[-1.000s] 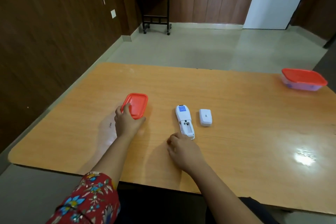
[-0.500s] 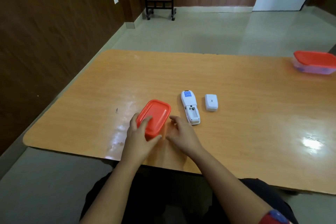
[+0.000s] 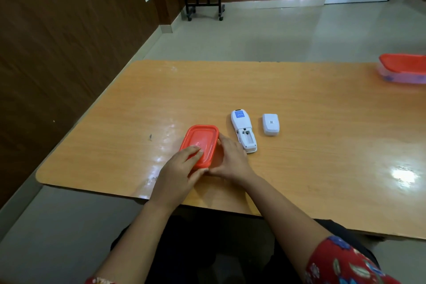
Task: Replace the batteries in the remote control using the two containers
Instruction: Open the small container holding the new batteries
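Centre frame: red-lidded rectangular plastic container (image 3: 204,139) on orange wooden desk (image 3: 322,150). Left hand (image 3: 181,169), fingers clamped over its near end; right hand (image 3: 231,161), fingers clasping its right side. White remote control (image 3: 243,130), battery bay open, just right of it; white battery cover (image 3: 270,124) alongside.

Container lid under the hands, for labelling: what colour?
Orange-red lid, seen in the head view.
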Tool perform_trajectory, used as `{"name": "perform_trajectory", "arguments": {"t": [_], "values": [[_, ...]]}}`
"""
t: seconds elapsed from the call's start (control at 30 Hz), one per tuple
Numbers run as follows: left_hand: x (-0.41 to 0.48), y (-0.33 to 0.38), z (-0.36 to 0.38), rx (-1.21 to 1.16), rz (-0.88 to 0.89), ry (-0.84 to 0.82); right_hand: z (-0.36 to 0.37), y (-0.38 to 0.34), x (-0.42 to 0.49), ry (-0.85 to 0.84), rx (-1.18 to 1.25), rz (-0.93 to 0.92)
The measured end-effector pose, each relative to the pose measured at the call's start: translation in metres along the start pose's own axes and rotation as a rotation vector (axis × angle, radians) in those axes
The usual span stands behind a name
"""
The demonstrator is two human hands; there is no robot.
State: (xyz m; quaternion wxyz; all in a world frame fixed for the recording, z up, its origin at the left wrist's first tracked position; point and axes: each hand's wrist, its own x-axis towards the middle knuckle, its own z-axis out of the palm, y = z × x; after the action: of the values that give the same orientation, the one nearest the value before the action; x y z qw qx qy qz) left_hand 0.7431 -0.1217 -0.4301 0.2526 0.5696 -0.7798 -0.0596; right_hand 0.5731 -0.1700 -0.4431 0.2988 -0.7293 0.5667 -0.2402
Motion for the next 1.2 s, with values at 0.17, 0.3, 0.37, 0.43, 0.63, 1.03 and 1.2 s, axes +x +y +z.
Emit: {"name": "perform_trajectory", "arguments": {"t": [0.17,0.3,0.37,0.43,0.63,1.03,1.2], "values": [[-0.001,0.005,0.001,-0.067,-0.017,0.010,0.002,-0.003,0.004,0.014,0.013,0.046],[0.000,0.005,0.001,-0.046,0.017,0.012,0.002,-0.002,0.005,0.009,0.016,0.051],[0.000,0.005,0.001,-0.047,0.034,0.038,0.002,-0.002,0.003,0.008,0.021,0.046],[0.000,0.007,0.002,-0.071,0.028,0.074,0.002,-0.003,0.002,0.017,0.037,0.047],[-0.001,0.006,-0.001,-0.230,-0.030,0.183,0.001,-0.009,0.001,0.064,0.118,0.046],[0.023,-0.007,0.002,-0.897,-0.780,0.759,0.003,-0.010,-0.002,0.044,-0.042,0.050],[0.036,-0.017,0.004,-1.205,-1.104,0.900,0.006,-0.011,-0.003,0.029,-0.083,0.076]]}}
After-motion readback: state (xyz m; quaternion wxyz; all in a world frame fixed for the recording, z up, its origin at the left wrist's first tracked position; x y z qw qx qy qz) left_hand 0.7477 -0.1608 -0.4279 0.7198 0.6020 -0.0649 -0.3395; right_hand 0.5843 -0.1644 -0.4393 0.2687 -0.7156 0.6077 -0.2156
